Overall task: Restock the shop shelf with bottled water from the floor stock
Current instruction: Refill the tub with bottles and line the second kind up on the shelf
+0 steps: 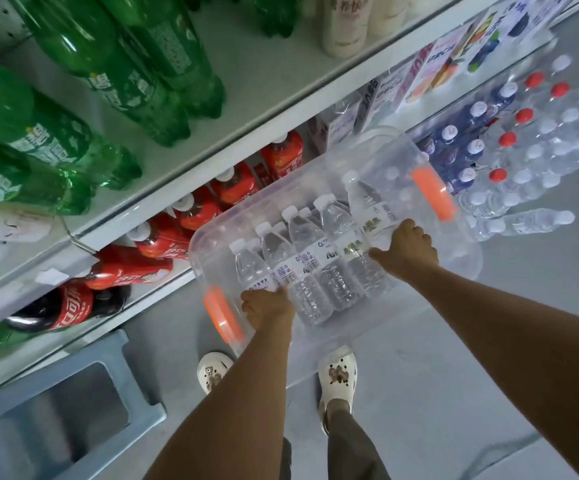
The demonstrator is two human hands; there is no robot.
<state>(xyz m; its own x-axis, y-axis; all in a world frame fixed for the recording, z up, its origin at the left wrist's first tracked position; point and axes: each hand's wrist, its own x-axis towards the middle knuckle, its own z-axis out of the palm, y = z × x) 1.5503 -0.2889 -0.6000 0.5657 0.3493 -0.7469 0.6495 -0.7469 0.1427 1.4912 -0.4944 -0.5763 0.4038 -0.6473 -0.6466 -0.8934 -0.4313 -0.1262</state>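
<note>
Clear plastic bin (388, 150) with orange handles (433, 192) at both ends was held up off the floor (471, 393), beside the shelf (263, 71) front edge. Inside it, a row of water bottles (336, 230) with white caps, packed toward the near side. Left hand (267, 306) gripped the bin's near rim just beside the left handle; right hand (407, 249) gripped the same rim further right, fingers curled over it. Packs of water (540, 147), white and red caps, sat on the floor past the bin's far end. The upper shelf held green bottles (118, 64); lower shelves held red-label bottles (232, 185), a cola bottle (69, 306) and cartons (419, 71). Grey stool (73, 410) stood by the shelf base. White clogs (336, 375) on grey floor.
</note>
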